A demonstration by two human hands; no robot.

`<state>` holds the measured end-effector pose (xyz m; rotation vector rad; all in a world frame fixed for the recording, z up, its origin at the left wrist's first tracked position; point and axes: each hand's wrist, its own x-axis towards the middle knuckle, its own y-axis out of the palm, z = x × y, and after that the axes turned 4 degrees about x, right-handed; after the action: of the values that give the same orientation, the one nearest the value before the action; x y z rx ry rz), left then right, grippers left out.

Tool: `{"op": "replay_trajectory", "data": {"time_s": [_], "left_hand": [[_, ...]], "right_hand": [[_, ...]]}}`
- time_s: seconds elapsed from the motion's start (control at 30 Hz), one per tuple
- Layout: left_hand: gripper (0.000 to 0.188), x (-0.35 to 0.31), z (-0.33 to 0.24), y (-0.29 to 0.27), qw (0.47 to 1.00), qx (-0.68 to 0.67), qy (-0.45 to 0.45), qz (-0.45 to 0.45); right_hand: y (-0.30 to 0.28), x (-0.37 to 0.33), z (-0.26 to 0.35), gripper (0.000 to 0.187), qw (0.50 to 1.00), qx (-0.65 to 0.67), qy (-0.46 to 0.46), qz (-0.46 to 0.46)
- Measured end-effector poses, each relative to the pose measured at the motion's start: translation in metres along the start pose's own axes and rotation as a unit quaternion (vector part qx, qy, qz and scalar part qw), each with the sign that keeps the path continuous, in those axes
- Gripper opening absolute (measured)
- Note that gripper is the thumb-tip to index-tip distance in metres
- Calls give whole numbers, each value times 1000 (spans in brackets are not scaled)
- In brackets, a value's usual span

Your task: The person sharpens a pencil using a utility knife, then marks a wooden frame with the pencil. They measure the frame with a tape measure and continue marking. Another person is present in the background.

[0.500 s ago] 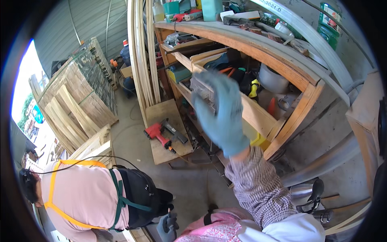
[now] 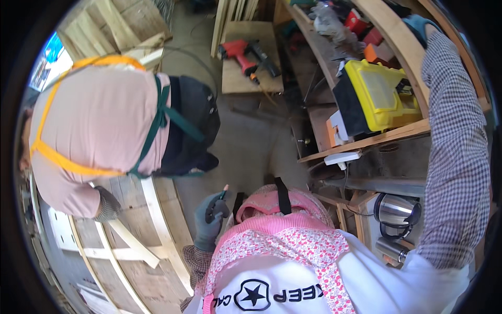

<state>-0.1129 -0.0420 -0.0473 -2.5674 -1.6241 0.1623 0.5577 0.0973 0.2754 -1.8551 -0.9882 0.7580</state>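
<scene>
Head view: the gloved fingers (image 2: 215, 208) of the left hand (image 2: 209, 220) are closed around a pencil (image 2: 224, 191), its long axis tilted up toward the yellow case (image 2: 379, 97). The right hand (image 2: 418, 23) is raised above that case, its grip hidden. A co-worker (image 2: 104, 131) is bent left of it.

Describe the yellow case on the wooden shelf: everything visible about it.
The yellow case is a plastic organiser box with a translucent yellow lid, a black body showing along its left side and a dark latch or handle at its right edge. It is closed and lies tilted on the wooden shelf, beside a small orange and white box. The checked sleeve passes just right of it; whether they touch is unclear.
</scene>
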Motion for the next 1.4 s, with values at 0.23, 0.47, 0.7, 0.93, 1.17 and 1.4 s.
{"op": "replay_trajectory", "data": {"time_s": [0.23,0.47,0.7,0.93,1.17,1.4], "left_hand": [[35,-59,4,-26,992,3,-65,-108],[51,-81,31,-41,986,59,-66,-139],[45,-80,33,-54,984,-18,-86,-154],[50,-49,24,-53,986,-64,-110,-106],[48,-77,28,-33,936,-285,-158,-136],[44,-191,16,-10,883,-348,-151,-275]], "right_hand": [[8,32,-28,47,996,-14,25,84],[10,50,-57,50,985,78,144,49],[20,32,-87,53,939,231,244,-77],[3,-62,-32,42,818,515,173,-187],[21,-281,197,34,648,759,-27,-59],[117,-449,399,42,448,684,-159,554]]}}
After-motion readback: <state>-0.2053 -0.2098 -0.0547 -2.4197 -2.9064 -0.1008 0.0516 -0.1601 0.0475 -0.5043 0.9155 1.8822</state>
